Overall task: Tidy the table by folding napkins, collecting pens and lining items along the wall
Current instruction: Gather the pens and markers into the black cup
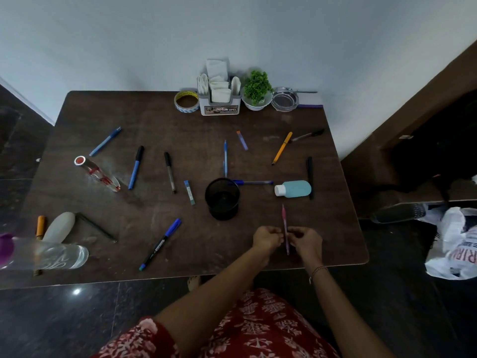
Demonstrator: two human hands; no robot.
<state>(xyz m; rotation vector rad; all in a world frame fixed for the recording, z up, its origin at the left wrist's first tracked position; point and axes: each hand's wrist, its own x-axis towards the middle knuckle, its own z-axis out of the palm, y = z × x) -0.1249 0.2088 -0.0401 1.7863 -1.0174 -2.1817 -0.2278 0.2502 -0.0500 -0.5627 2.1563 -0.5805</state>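
Both hands pinch the pink pen point(285, 228) near the front edge, left hand point(267, 239) and right hand point(305, 241) closed on its middle. Its long axis points away toward the black cup point(222, 198), which stands up-left, nearer the left hand.

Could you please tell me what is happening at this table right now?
A person is tidying a dark brown wooden table. Both the left hand and the right hand pinch a thin pink pen near the front edge. The black mesh pen cup looks empty, and many pens and markers lie scattered. A white napkin holder, tape roll and small green plant stand along the wall.
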